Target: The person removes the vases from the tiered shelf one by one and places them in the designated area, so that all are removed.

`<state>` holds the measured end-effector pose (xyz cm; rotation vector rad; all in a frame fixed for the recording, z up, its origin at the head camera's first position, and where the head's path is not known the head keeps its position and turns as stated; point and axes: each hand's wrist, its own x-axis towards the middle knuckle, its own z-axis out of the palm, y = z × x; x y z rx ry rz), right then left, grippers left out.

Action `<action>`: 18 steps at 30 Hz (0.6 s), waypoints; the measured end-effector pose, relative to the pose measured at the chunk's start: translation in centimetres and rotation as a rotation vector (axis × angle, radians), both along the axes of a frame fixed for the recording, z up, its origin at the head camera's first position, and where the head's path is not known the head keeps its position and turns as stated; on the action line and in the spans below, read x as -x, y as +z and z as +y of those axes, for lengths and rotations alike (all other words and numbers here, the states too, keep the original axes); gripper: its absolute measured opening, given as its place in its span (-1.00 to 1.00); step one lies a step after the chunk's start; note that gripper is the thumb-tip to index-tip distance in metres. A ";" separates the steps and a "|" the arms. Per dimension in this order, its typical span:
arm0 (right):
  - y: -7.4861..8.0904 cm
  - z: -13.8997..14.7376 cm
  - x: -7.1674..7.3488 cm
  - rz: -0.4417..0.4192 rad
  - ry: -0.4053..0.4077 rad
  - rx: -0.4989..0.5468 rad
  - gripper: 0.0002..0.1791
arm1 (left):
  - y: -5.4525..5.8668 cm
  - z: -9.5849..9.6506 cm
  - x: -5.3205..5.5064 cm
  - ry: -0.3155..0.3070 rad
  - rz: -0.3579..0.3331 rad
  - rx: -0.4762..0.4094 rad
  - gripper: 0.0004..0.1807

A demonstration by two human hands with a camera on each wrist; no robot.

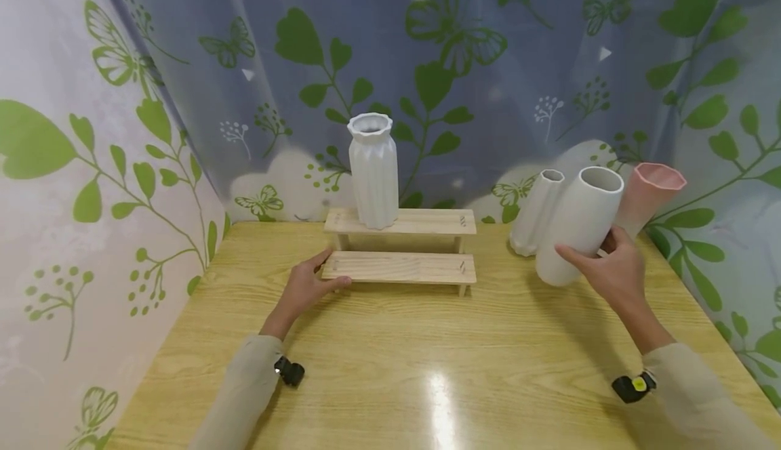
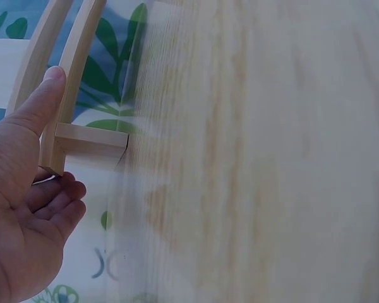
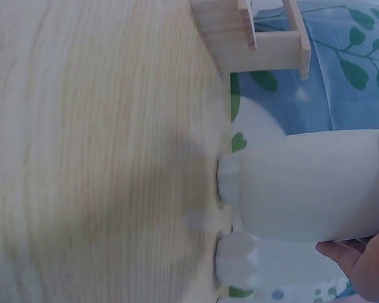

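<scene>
My right hand (image 1: pixel 615 270) grips a smooth white vase (image 1: pixel 576 226) around its side, thumb in front. The vase leans to the right, and in the right wrist view its base (image 3: pixel 249 189) hangs close over the tabletop. My left hand (image 1: pixel 305 287) holds the left end of the lower step of a two-tier wooden stand (image 1: pixel 399 267). In the left wrist view the thumb (image 2: pixel 47 95) lies along the step's edge, with the other fingers curled near its end. A white fluted vase (image 1: pixel 374 179) with a scalloped rim stands upright on the upper step, left of its middle.
Just behind the held vase, on its left, is a narrow white ribbed vase (image 1: pixel 533 216). A pink vase (image 1: pixel 653 192) with a flared rim stands behind my right hand, partly hidden. The wooden table (image 1: pixel 390 355) meets patterned curtains (image 1: pixel 293 118) at the back and sides.
</scene>
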<state>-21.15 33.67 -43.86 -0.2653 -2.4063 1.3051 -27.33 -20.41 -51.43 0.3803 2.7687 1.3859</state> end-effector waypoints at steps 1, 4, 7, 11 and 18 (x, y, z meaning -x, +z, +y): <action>-0.1 0.3 -0.1 -0.010 -0.009 -0.004 -0.08 | 0.0 0.0 0.0 0.000 -0.002 -0.002 0.12; -0.2 1.0 -0.3 -0.037 -0.039 -0.013 -0.04 | 0.0 0.0 0.0 0.000 -0.012 -0.007 0.12; -0.4 1.8 -0.4 -0.026 -0.070 -0.016 -0.06 | 0.1 0.0 0.0 -0.004 -0.015 -0.007 0.13; -0.8 2.9 -0.5 -0.029 -0.112 -0.018 -0.07 | 0.1 0.0 0.0 -0.004 -0.014 0.004 0.13; -1.2 4.6 -1.0 -0.073 -0.143 -0.007 -0.03 | 0.1 0.1 0.0 -0.002 -0.025 0.012 0.12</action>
